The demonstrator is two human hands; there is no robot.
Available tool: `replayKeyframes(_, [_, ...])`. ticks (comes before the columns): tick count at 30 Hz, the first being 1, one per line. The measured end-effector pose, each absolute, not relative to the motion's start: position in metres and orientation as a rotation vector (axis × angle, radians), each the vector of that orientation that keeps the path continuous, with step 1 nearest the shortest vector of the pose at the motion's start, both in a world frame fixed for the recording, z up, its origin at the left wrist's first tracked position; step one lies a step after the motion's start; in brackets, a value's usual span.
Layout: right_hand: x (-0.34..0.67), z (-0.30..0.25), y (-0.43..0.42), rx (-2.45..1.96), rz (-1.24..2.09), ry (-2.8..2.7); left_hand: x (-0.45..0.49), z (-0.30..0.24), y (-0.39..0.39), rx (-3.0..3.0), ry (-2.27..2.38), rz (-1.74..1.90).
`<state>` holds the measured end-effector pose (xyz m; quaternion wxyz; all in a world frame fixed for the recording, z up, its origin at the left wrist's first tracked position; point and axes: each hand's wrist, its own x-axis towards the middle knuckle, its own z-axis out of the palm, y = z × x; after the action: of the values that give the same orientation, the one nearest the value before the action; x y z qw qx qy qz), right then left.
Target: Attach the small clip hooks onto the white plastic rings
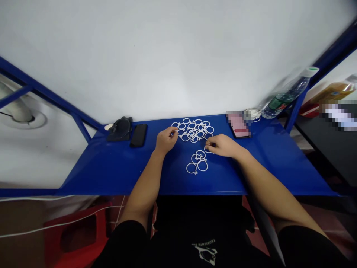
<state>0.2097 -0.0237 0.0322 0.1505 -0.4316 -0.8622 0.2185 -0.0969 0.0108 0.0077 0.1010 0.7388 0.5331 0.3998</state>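
Snagging risk: overlapping white plastic rings (192, 130) in the loose pile could drag along if tugged.
Left hand (166, 139): fingers pinched at the pile's edge; hold unclear.
Right hand (224, 146): fingers closed on a ring (208, 149), beside the smaller ring group (196, 162) on the blue metal table (95, 167).

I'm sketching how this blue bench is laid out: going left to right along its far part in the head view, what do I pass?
Black device → black smartphone → pile of white plastic rings → blurred pink item → coiled white cable → plastic water bottle
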Motion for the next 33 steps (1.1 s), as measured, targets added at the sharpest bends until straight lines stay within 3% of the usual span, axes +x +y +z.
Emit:
replayKeyframes(6, [0.217, 0.030, -0.015, -1.340, 0.365, -2.353, -0.088, 0.006, 0.007, 2.173, 1.536, 1.166])
replayKeyframes(17, [0.222, 0.016, -0.005, -1.396, 0.397, -2.440, -0.086, 0.009, 0.004, 2.239, 1.458, 1.179])
replayKeyframes(33, [0.222, 0.022, -0.005, -1.849, 0.316, -2.369, -0.085, 0.007, 0.004, 2.349, 1.244, 1.006])
